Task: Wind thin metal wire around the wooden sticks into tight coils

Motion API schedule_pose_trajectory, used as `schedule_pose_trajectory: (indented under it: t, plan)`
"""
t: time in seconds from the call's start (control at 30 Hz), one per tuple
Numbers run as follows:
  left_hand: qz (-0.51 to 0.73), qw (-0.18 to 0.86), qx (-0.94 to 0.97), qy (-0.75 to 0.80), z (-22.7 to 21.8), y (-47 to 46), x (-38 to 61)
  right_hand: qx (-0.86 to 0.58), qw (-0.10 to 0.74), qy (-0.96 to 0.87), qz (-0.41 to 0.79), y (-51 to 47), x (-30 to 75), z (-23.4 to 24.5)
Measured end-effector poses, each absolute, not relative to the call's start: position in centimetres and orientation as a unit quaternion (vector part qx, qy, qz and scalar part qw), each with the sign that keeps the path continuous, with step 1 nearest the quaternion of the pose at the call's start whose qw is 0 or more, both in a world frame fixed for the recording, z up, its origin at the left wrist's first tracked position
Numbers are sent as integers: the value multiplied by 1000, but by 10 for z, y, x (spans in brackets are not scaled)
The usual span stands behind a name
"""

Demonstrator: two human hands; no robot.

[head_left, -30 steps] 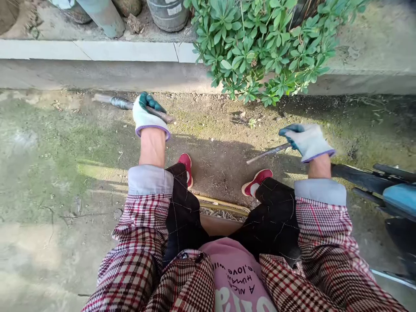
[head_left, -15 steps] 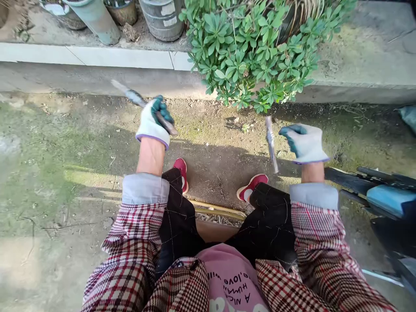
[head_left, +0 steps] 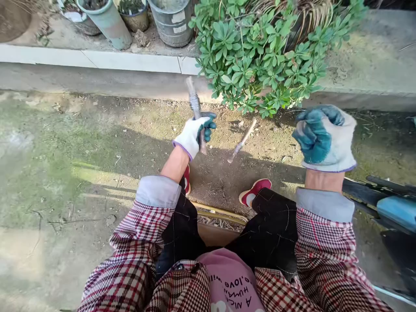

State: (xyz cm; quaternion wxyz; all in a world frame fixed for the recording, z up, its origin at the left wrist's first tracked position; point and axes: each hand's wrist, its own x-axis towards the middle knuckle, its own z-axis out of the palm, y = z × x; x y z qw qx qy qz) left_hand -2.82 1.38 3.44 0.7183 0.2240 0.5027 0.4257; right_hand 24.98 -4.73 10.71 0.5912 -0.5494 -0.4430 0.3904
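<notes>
My left hand [head_left: 196, 133], in a white work glove with green-coated fingers, is wrapped round a short wooden stick [head_left: 195, 102]. Grey banding circles the stick's upper part, and its blurred tip points up and away. A second short stick [head_left: 242, 141], also banded, tilts between my two hands, touching neither. It looks to be in the air over the soil. Off to the right, my gloved right hand [head_left: 325, 138] is raised and closed in a fist. A small brownish patch shows among its fingers; what it is, I cannot make out.
A leafy green bush [head_left: 256, 56] overhangs a raised ledge [head_left: 130, 63] ahead. Several pots, including a grey bucket [head_left: 172, 24], stand on it at the left. Red shoes [head_left: 255, 190] rest on the dirt. A black and blue object [head_left: 396, 210] lies at the right.
My left hand has moved right, its stick turning more upright. The loose stick has shifted left and changed its tilt. My right hand has risen, moved right and closed into a fist.
</notes>
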Motion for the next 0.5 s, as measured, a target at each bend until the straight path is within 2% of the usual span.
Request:
schedule_pose_trajectory:
  t: [0.27, 0.43, 0.5]
  plan:
    - [406, 690, 284, 527, 34, 14, -20, -526, 604, -466, 376, -40, 231, 115]
    - [419, 676, 281, 537, 36, 18, -27, -493, 609, -462, 415, -52, 233, 124]
    - [416, 675, 290, 536, 37, 17, -27, -478, 614, -493, 389, -53, 234, 127]
